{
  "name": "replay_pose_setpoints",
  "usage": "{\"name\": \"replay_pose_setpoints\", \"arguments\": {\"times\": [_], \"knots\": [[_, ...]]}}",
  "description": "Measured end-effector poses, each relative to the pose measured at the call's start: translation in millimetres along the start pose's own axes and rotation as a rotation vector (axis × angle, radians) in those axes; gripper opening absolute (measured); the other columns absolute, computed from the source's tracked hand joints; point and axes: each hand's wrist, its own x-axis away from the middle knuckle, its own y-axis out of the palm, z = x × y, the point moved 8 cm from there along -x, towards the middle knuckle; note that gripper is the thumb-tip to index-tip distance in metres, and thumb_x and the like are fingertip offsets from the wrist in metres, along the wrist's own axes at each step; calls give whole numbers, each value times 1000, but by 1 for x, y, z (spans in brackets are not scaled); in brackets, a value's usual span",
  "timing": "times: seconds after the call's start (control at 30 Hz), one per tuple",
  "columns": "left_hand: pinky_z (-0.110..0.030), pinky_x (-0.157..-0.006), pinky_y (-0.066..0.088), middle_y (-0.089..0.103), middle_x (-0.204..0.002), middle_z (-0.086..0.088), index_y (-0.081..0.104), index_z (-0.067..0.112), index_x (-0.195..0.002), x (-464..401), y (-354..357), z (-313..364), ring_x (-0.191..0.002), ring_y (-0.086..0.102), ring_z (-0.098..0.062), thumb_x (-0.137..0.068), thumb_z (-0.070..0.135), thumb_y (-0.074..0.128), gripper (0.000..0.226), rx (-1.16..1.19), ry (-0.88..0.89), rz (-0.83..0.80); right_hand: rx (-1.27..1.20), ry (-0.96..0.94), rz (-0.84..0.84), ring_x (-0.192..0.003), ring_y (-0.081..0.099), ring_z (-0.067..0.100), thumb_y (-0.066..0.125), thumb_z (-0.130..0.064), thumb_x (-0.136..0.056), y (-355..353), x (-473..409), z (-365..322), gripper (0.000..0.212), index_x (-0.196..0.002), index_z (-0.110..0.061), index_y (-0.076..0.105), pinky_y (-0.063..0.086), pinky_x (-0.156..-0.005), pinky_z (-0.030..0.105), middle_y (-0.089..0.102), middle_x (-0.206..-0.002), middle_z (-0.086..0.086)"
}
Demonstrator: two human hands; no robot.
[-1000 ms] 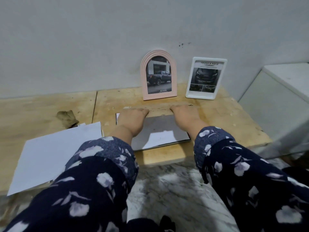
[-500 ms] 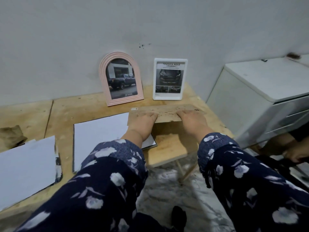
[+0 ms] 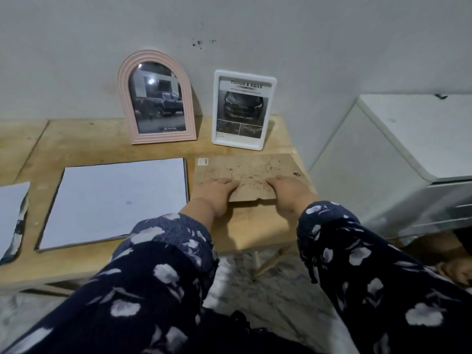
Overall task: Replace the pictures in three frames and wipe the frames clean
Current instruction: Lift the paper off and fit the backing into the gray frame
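Change: half a second earlier the brown backing board (image 3: 246, 175) had overlapped the right edge of the white sheet (image 3: 115, 200); it had since come clear of it and lay flat on the right end of the wooden table (image 3: 84, 144), just beside the sheet. A second before, both hands had rested on a grey panel in front of the two standing frames.
Left hand: the left hand (image 3: 217, 192) reached forward from a dark floral sleeve (image 3: 163, 241), palm down, on the board's near-left part.
Left fingers: its fingers (image 3: 229, 183) lay fairly straight and close together on the board's speckled face; the thumb could not be made out.
Right hand: the right hand (image 3: 288, 192) reached forward likewise, palm down, on the board's near-right part.
Right fingers: its fingers (image 3: 275, 180) lay flat and together on the board, tips pointing inward; any grip under the edge could not be told.
Frames: the pink arched frame (image 3: 155, 100) and the white rectangular frame (image 3: 242, 111) stood against the wall behind the board, each showing a car picture.
Other sheet: a second white sheet (image 3: 12, 208) lay at the left edge.
Right side: a white cabinet (image 3: 408, 149) stood beside the table.
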Motion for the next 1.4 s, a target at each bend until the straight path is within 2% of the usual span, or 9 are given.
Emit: {"name": "replay_pose_setpoints", "arguments": {"times": [0.13,0.23,0.37,0.53,0.63,0.73,1.03,1.23,1.4], "knots": [[-45,-117,25,4,-162,11,4,34,-155,-8,31,-5,-149,8,-19,-92,36,60,83,-82,-8,-131,-20,-63,-100,-119,49,31,56,-1,-79,21,-3,3,70,-144,-14,35,42,-103,40,49,-131,11],[-49,-116,24,-2,-162,12,3,34,-154,-11,49,-6,-150,2,-19,-94,43,56,81,-85,-22,-201,-32,-70,-152,-126,43,32,53,1,-79,32,-3,4,69,-144,-12,33,41,-103,40,41,-137,13],[-49,-118,21,-3,-163,11,7,33,-155,-13,62,-8,-150,-1,-20,-97,49,46,71,-30,-30,-218,-130,-7,-218,-145,11,28,46,-2,-80,45,4,8,77,-150,-16,18,29,-114,44,8,-158,6],[-51,-117,19,3,-163,9,15,31,-154,-8,56,-7,-149,4,-18,-100,47,39,62,1,-29,-158,-123,49,-62,-130,30,30,44,-4,-81,36,2,2,59,-139,-13,38,40,-102,45,28,-143,9],[-52,-117,15,9,-162,7,24,30,-151,3,43,-20,-148,10,-18,-100,44,40,54,11,-47,-67,-65,22,-16,-127,33,30,44,-5,-81,25,-4,-16,57,-138,-12,38,39,-101,45,32,-141,10],[-53,-118,12,14,-161,7,34,29,-146,19,32,-54,-148,13,-19,-102,41,36,46,67,-133,3,-72,-51,-27,-132,29,31,43,-4,-83,18,-13,-50,61,-143,-14,33,33,-107,46,29,-146,11],[-51,-119,11,-1,-163,7,11,24,-155,86,24,-197,-150,3,-18,-104,45,23,56,62,-425,6,-89,-274,-51,-142,21,30,36,-20,-96,12,-60,-184,49,-145,-15,31,23,-115,44,24,-153,9],[-52,-119,10,-7,-163,5,10,21,-155,97,21,-284,-150,-1,-18,-102,48,30,63,86,-491,17,-114,-209,-64,-148,2,23,36,-42,-98,5,-98,-230,60,-150,-20,16,5,-119,49,1,-160,5],[-53,-117,11,-12,-162,-2,9,18,-154,91,21,-334,-150,-7,-21,-100,52,31,67,58,-480,4,-199,-100,-45,-148,-5,22,43,-54,-93,8,-120,-255,79,-152,-22,3,2,-118,52,-8,-160,5]]}}
